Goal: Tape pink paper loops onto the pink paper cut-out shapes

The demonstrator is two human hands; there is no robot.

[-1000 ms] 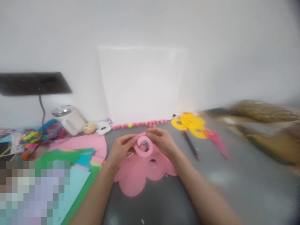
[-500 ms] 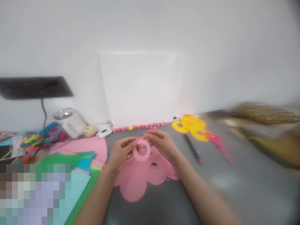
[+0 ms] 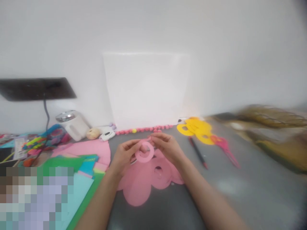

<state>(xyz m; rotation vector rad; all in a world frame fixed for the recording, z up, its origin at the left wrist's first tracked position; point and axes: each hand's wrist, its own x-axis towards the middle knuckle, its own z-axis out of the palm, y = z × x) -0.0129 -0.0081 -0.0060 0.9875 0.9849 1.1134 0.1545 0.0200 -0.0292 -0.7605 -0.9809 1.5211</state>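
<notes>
A pink paper ring [image 3: 144, 158] is held up between my two hands, over the table. My left hand [image 3: 123, 156] pinches its left edge between thumb and fingers. The fingertips of my right hand [image 3: 166, 147] are pinched at the ring's upper right. Below and behind the ring lie pink paper cutouts with rounded lobes [image 3: 137, 191], one with a round hole. Just beyond my fingers runs a row of small pink pieces [image 3: 144, 129] with one yellow piece among them.
Right of my hands lie a dark pencil [image 3: 198, 153], yellow paper rings [image 3: 198, 128] and pink scissors [image 3: 226, 150]. Coloured paper sheets [image 3: 79, 185], a white device [image 3: 74, 126] and craft bits are at left. A white sheet [image 3: 146, 89] stands against the wall.
The pink ring has shifted slightly up and tilted a little between my fingers. Both hands keep nearly the same place and grip.
</notes>
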